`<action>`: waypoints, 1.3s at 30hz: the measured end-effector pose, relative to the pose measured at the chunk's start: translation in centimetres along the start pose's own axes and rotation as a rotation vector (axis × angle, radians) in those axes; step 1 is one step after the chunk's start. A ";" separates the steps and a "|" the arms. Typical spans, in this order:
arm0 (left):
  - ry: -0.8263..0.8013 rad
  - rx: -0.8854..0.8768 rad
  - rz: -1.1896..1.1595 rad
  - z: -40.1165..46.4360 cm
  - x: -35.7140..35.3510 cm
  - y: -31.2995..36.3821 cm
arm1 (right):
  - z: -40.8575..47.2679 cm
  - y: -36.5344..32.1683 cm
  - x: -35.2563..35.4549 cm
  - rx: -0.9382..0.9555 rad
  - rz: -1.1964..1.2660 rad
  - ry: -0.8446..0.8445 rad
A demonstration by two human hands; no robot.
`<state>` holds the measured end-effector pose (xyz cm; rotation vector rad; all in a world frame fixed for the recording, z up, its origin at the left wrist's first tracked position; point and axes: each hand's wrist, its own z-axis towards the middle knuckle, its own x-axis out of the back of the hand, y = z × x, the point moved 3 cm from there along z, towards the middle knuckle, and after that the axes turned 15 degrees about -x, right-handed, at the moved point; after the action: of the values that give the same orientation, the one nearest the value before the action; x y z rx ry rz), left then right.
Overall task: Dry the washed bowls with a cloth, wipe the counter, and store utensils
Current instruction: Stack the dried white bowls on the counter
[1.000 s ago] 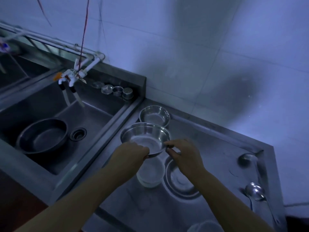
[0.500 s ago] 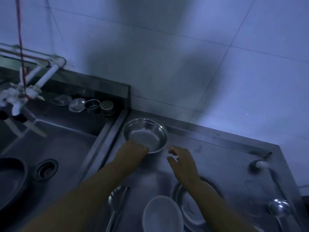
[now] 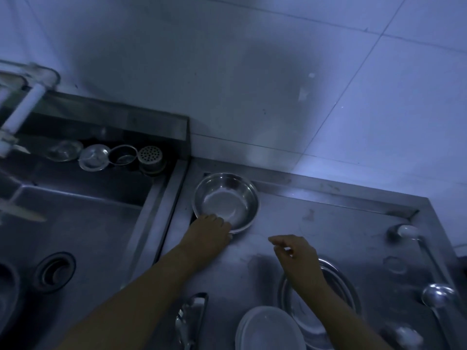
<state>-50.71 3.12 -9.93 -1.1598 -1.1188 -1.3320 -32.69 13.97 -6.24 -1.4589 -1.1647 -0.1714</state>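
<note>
A steel bowl (image 3: 226,200) stands at the back left corner of the steel counter (image 3: 328,223), apparently stacked on another bowl. My left hand (image 3: 209,233) holds its near rim, fingers on top and thumb at the outer side. To the right, my right hand (image 3: 295,253) hovers above the counter with loosely curled fingers and holds nothing. Under my right wrist lies a wide steel dish (image 3: 338,286). A white bowl (image 3: 270,329) sits at the bottom edge, beside it. No cloth is in view.
Left of the counter is a sink (image 3: 75,223) with a drain (image 3: 54,271); strainers and lids (image 3: 149,157) line its back ledge. Ladles (image 3: 438,298) lie along the counter's right side, spoons (image 3: 192,314) near the bottom. A tiled wall stands behind.
The steel bowl, lifted in both hands a second ago, now stands at the back corner. My right hand has let go and pulled back right. The view has shifted right.
</note>
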 end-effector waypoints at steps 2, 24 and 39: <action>-0.052 0.065 -0.076 -0.1 -0.4 -0.3 | -0.4 0.3 0.3 -0.014 0.021 0.006; -0.014 0.588 -0.768 -11.7 3.4 17.9 | -14.4 9.5 1.8 -0.233 0.085 -0.062; 0.198 0.878 -1.201 -10.6 1.8 20.3 | -14.4 10.6 -0.5 -0.215 0.023 -0.172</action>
<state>-31.22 -8.95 -8.68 0.4025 -2.0587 -1.4217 -18.14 4.09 -9.47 -1.7021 -1.2992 -0.1610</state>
